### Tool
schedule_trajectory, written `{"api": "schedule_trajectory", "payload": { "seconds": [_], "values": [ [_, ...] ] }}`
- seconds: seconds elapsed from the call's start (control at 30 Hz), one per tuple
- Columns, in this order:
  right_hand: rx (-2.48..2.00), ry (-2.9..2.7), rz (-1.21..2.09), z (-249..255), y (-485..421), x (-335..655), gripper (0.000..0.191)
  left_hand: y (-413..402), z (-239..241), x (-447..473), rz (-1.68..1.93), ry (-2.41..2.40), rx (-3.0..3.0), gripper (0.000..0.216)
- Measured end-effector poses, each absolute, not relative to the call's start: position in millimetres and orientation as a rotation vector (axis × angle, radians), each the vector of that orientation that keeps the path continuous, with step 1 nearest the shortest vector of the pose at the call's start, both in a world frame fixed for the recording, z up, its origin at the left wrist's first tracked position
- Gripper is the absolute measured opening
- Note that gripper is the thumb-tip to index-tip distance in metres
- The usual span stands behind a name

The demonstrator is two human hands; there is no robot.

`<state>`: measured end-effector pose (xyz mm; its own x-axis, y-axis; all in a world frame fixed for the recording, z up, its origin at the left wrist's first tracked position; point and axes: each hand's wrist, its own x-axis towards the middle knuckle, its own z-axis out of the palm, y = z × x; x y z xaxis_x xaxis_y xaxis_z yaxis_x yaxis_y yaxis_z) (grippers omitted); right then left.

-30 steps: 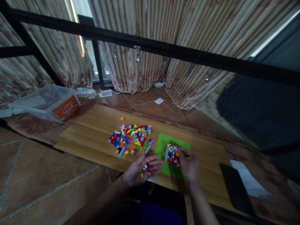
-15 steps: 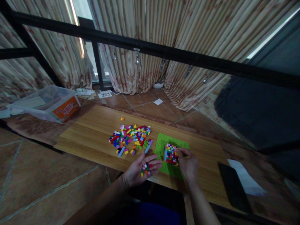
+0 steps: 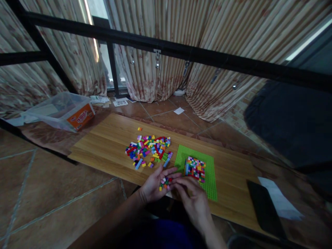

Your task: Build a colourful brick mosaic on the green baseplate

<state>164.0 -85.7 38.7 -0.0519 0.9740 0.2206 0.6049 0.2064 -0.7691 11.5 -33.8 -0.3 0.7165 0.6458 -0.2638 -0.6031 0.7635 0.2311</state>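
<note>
My left hand [image 3: 155, 183] lies palm up with its fingers stretched out. A small heap of coloured toy bricks [image 3: 165, 183] rests in its palm. My right hand [image 3: 194, 197] reaches over to the left hand's fingers, its thumb and fingertips close together beside the heap. Whether a brick sits between those fingertips is too small to tell. Just beyond the right hand, a block built of many-coloured bricks [image 3: 196, 168] stands on the green baseplate [image 3: 211, 180]; the hand hides its near edge. Loose toy bricks [image 3: 147, 148] are spread left of the baseplate.
The wooden table [image 3: 103, 145] carries all of this. One orange and yellow brick [image 3: 140, 129] lies apart behind the pile. A clear plastic box [image 3: 62, 107] stands at the left. On the right are a dark flat object [image 3: 264, 207] and white paper [image 3: 281, 200].
My right hand has left the brick block and moved left to my left hand's fingers. The left hand still carries the bricks. The whole view has shifted slightly.
</note>
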Motion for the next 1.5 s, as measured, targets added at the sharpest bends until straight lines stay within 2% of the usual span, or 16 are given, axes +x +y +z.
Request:
{"api": "schedule_trajectory", "payload": {
  "seconds": [0.33, 0.47, 0.8, 1.07, 1.5],
  "values": [
    [-1.579, -1.913, 0.479, 20.2, -95.6, 137.5, 0.015, -33.5, -1.0, 10.2, 0.694, 0.329, 0.106, 0.054],
    [-1.573, -1.87, 0.564, 19.8, -92.9, 137.6, 0.013, -33.2, -2.5, 10.5, 0.694, 0.323, 0.115, 0.056],
    [-1.59, -1.539, 0.791, 28.2, -91.5, 152.1, 0.023, -34.9, -4.5, 10.0, 0.688, 0.363, 0.149, 0.056],
    [-1.766, -1.289, 0.592, 27.9, -76.2, 200.9, 0.033, -36.4, -2.0, 10.1, 0.677, 0.381, 0.165, 0.056],
    [-1.756, -1.206, 0.374, 15.3, -42.8, 237.7, 0.034, -34.3, -1.0, 8.6, 0.661, 0.396, 0.18, 0.056]
  ]
}}
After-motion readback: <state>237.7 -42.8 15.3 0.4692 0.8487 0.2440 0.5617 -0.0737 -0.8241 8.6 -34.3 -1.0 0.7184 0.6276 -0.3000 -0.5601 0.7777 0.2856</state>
